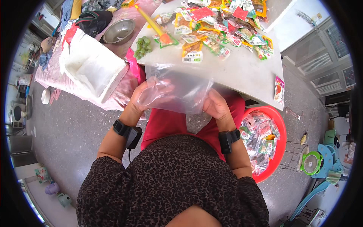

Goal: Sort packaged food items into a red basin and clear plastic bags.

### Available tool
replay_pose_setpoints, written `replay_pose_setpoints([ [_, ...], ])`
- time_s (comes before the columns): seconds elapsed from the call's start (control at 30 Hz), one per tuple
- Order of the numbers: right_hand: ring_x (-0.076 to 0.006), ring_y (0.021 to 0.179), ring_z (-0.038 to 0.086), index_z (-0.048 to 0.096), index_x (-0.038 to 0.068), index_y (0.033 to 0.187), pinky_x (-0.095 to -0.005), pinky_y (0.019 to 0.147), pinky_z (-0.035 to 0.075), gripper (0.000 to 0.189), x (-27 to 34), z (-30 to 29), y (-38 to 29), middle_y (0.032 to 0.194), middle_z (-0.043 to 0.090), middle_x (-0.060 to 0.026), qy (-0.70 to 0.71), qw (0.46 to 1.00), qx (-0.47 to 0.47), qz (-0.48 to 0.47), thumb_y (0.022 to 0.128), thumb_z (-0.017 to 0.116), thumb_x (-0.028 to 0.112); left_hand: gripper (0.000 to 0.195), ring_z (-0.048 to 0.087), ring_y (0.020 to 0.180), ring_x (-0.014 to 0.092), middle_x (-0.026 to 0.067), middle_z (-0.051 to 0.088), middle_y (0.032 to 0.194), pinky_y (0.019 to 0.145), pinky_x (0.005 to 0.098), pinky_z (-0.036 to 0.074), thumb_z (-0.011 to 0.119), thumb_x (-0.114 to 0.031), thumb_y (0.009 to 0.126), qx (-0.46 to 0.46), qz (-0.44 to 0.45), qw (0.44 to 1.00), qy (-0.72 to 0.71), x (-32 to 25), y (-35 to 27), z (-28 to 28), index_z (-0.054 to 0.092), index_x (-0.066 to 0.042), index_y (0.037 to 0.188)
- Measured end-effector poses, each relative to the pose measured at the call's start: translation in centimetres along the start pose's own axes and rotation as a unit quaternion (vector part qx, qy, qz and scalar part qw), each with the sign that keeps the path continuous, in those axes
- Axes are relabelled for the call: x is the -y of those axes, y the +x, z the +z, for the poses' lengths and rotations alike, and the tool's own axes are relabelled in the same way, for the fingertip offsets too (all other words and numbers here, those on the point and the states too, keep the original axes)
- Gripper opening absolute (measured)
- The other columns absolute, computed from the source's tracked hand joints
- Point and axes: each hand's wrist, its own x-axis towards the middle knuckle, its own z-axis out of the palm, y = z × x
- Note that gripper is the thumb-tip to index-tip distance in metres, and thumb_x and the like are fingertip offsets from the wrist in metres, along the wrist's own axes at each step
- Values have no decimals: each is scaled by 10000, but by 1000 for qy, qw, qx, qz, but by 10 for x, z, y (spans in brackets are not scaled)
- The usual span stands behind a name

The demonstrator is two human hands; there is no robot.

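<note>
Between my two hands, over my lap, a clear plastic bag is spread out, with nothing visible inside it. My left hand holds the bag's left side, its fingers seen through the film; whether they are inside or behind it I cannot tell. At the opposite side, my right hand grips the bag's edge with bent fingers. Just beyond the bag is a pale tabletop bearing a heap of small sealed snack packets. Green grapes lie by its left edge.
A red tub full of bagged packets stands on the floor at right. One packet lies at the table's right corner. A yellow-handled tool rests among the packets. At left are a white foam box and a metal bowl.
</note>
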Motion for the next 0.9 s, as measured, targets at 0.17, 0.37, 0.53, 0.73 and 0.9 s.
replay_pose_setpoints([
  [0.17,-164,780,513,485,-7,908,-297,671,425,195,-10,-8,5,865,526,-84,-53,995,-58,59,759,464,117,203,436,957,293,141,469,989,788,435,371,480,-196,749,-57,-25,998,21,5,-10,-34,489,-67,904],
  [0.37,-91,538,481,522,24,793,-209,463,382,106,-30,-22,15,672,526,-18,-202,962,-171,72,739,486,108,134,495,655,128,47,504,746,568,241,418,473,-130,740,-291,93,870,387,5,-9,-89,494,-38,835],
  [0.53,-67,459,434,520,44,685,-189,414,343,91,-35,-18,20,599,506,-2,-262,951,-153,61,722,509,126,103,471,614,142,66,482,676,564,245,385,492,-107,713,-250,230,695,633,27,6,-34,501,-22,771],
  [0.73,-66,443,432,509,35,696,-175,390,328,92,-37,-1,29,572,486,-2,-384,908,-163,38,717,517,125,184,444,558,87,26,466,617,495,236,379,581,-151,678,-97,124,723,673,71,30,-9,472,-31,767],
  [0.9,-110,549,493,468,11,811,-221,457,422,123,-45,-8,28,702,506,-59,-178,963,-200,45,749,491,114,228,434,545,89,27,456,608,483,240,375,593,-200,676,-118,86,763,630,73,34,-9,452,-29,732],
])
